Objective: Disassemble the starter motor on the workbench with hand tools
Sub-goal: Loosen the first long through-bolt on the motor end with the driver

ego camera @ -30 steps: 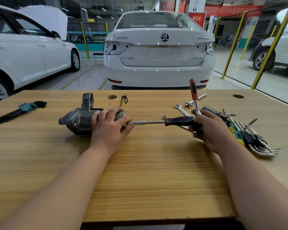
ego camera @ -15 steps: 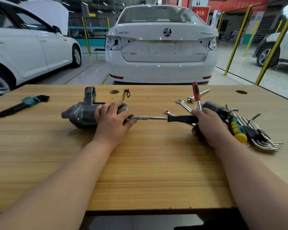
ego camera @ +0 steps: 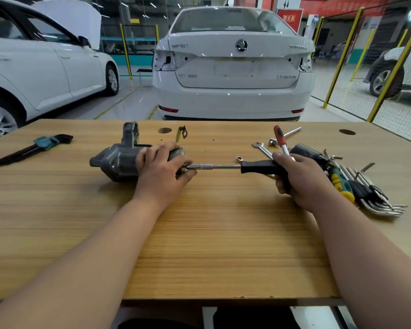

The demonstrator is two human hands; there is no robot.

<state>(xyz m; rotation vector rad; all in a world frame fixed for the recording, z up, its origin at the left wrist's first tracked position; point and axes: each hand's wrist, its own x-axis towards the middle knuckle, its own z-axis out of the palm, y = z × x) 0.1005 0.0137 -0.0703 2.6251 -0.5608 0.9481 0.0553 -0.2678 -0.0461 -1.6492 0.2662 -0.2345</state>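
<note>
The grey starter motor [ego camera: 115,160] lies on its side on the wooden workbench [ego camera: 211,233], nose to the left. My left hand [ego camera: 163,170] grips its right end from above and hides the end cap. A nut driver [ego camera: 220,166] with a steel shaft and black handle runs level from that end to my right hand [ego camera: 297,179], which grips the handle. The driver's tip is hidden behind my left thumb. A red-handled ratchet [ego camera: 280,136] sticks up just behind my right hand.
Spanners [ego camera: 261,148], a black cylindrical part [ego camera: 309,153], a green-and-yellow screwdriver [ego camera: 342,184] and several hex keys [ego camera: 375,198] lie at the right. A hex key set [ego camera: 33,148] lies far left. A small bracket [ego camera: 182,132] sits behind the motor. A white car stands beyond the bench.
My hands, the motor and the driver keep their grip and position. The view has shifted slightly as my head moved.
</note>
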